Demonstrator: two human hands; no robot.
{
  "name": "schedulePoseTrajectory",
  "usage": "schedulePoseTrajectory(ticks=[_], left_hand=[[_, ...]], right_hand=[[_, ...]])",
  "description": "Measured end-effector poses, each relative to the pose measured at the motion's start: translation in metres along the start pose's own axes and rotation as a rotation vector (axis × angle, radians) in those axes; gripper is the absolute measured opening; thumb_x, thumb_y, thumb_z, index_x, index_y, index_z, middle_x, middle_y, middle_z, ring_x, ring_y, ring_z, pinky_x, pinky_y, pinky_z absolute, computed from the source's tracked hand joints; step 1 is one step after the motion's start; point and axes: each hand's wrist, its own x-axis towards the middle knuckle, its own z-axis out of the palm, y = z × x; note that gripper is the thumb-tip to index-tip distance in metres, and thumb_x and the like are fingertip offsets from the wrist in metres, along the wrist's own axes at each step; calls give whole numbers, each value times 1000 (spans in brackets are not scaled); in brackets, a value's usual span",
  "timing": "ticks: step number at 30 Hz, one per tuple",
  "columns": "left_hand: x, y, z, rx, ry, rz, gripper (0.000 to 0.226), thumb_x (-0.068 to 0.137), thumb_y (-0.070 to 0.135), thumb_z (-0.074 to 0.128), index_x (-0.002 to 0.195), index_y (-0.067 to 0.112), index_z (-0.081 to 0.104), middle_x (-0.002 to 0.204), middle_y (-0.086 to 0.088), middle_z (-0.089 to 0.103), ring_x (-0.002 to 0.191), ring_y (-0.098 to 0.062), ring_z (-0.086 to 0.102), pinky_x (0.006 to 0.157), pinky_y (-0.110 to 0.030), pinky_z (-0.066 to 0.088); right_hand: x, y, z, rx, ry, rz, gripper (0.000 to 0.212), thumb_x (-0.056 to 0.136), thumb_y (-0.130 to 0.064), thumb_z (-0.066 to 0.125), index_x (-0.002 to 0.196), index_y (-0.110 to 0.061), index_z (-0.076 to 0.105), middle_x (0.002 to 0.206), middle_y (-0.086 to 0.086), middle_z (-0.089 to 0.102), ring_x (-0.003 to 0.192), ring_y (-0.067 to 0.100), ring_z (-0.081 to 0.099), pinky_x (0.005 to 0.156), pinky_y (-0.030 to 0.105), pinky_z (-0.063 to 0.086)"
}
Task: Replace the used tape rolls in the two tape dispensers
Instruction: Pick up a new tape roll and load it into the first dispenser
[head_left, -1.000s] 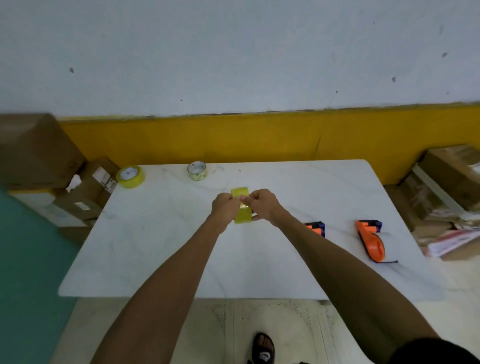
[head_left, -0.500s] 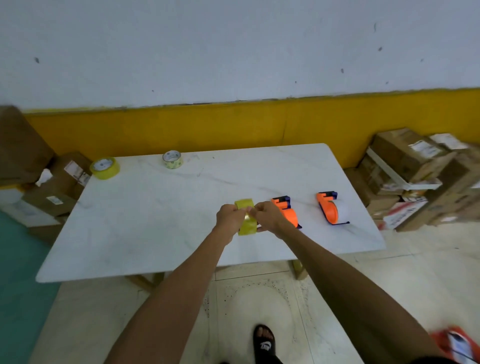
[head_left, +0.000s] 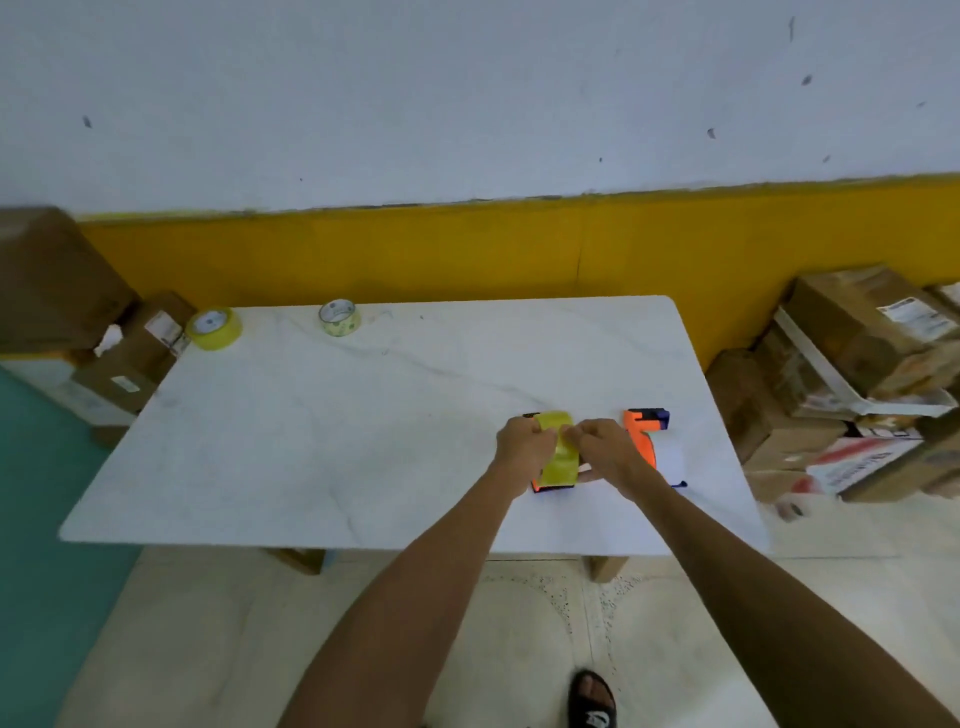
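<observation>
Both hands hold a yellow tape roll (head_left: 558, 452) on edge over the right half of the white table (head_left: 332, 447). My left hand (head_left: 522, 444) grips its left side and my right hand (head_left: 605, 449) pinches its right side. Right under the roll lies an orange tape dispenser (head_left: 540, 486), mostly hidden. A second orange and blue dispenser (head_left: 647, 428) lies just to the right of my right hand. At the table's far left edge sit a full yellow roll (head_left: 214, 327) and a thinner, paler roll (head_left: 340, 317).
Cardboard boxes (head_left: 857, 374) are stacked on the floor right of the table, and more boxes (head_left: 78, 322) stand at the far left. A yellow-and-white wall runs behind. My sandalled foot (head_left: 592, 701) shows on the tiled floor below.
My hands have carried the yellow roll from the table's middle to the right, and it now sits over the left dispenser. The camera view shifted as well.
</observation>
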Motion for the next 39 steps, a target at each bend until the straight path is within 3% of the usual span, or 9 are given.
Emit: schedulePoseTrajectory(ticks=[2, 5, 9, 12, 15, 24, 28, 33, 39], left_hand=[[11, 7, 25, -22, 19, -1, 41, 66, 35, 63, 91, 4, 71, 102, -20, 71, 97, -35, 70, 82, -52, 59], [16, 13, 60, 7, 40, 0, 28, 79, 31, 63, 81, 3, 66, 94, -20, 68, 88, -34, 69, 80, -53, 59], [12, 8, 74, 50, 100, 5, 25, 85, 17, 58, 60, 16, 56, 71, -12, 58, 68, -26, 60, 79, -50, 59], [17, 0, 66, 117, 198, -14, 22, 82, 12, 50, 68, 15, 66, 81, -15, 69, 81, -37, 67, 69, -39, 55], [24, -12, 50, 152, 312, -31, 27, 84, 5, 47, 94, 10, 71, 105, -13, 71, 99, -32, 65, 81, -34, 53], [41, -39, 46, 128, 241, -236, 48, 92, 4, 40, 140, 7, 44, 140, -15, 49, 117, -29, 54, 81, -25, 40], [47, -40, 49, 49, 201, -278, 51, 87, 2, 42, 137, 11, 47, 129, -15, 55, 91, -23, 55, 68, -27, 42], [48, -29, 40, -11, 229, -238, 42, 85, 4, 43, 124, 10, 57, 118, -12, 62, 86, -22, 57, 57, -23, 43], [62, -19, 26, -76, 238, -216, 35, 81, 8, 43, 107, 9, 67, 104, -14, 68, 87, -27, 65, 82, -45, 60]], right_hand=[[10, 4, -26, 9, -31, -18, 28, 92, -25, 54, 79, -1, 61, 82, 17, 59, 81, 32, 66, 76, 56, 59], [24, 13, -62, -106, -97, -62, 30, 92, -32, 53, 74, -8, 54, 73, 13, 47, 72, 23, 56, 72, 54, 60], [34, 26, -77, -195, -134, -75, 38, 98, -27, 49, 66, -9, 43, 65, 8, 37, 61, 18, 50, 54, 28, 58], [47, 41, -82, -148, -161, -34, 34, 98, -28, 50, 72, -5, 48, 73, 13, 43, 72, 23, 57, 64, 36, 61], [50, 49, -77, -108, -156, 6, 36, 97, -27, 52, 67, -8, 46, 71, 12, 45, 73, 23, 56, 74, 47, 61], [65, 63, -59, -98, -157, -4, 37, 95, -26, 55, 61, -12, 48, 61, 4, 45, 68, 19, 56, 74, 48, 61], [69, 62, -56, -120, -152, -36, 39, 95, -25, 55, 59, -12, 46, 61, 4, 43, 67, 20, 55, 73, 48, 61], [71, 53, -56, -124, -140, -27, 36, 95, -25, 55, 63, -10, 50, 64, 8, 47, 70, 22, 57, 74, 47, 61], [69, 33, -49, -176, -135, -57, 35, 95, -27, 54, 64, -11, 50, 65, 5, 47, 69, 19, 56, 70, 41, 61]])
